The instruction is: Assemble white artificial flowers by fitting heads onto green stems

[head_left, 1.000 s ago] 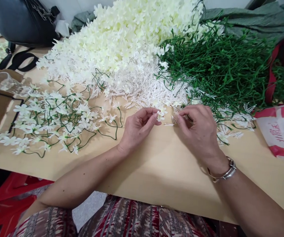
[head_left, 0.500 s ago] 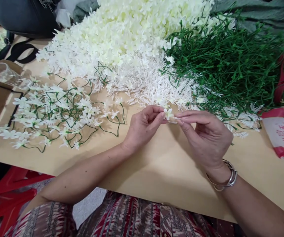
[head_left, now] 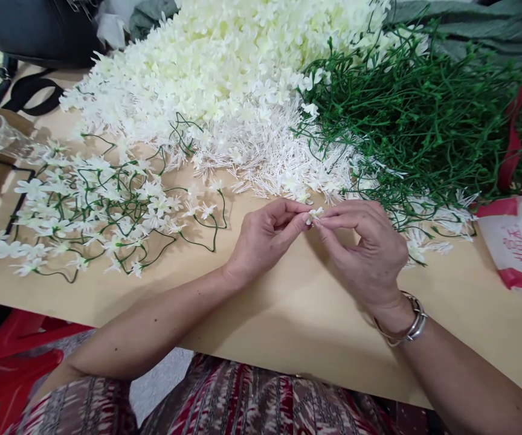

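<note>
Over the tan worktop (head_left: 270,323) is a white artificial flower (head_left: 315,212), pinched in the left hand (head_left: 267,235). The right hand (head_left: 370,251) pinches close at it; what it holds, I can't tell. Pinch gently so the flower won't bend.

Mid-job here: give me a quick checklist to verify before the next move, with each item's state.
1. Left hand gripping the small white flower: ok, pinched at the fingers.
2. Right hand at the flower: ok, its fingers are right up against it.
3. White stamen held in the right hand: cannot tell, too small and covered.
4. Green stems apart from the loose white stamens: not ok, the piles mingle where they meet.
5. Stemmed white flowers apart from the left hand: ok, they lie to its left.
</note>
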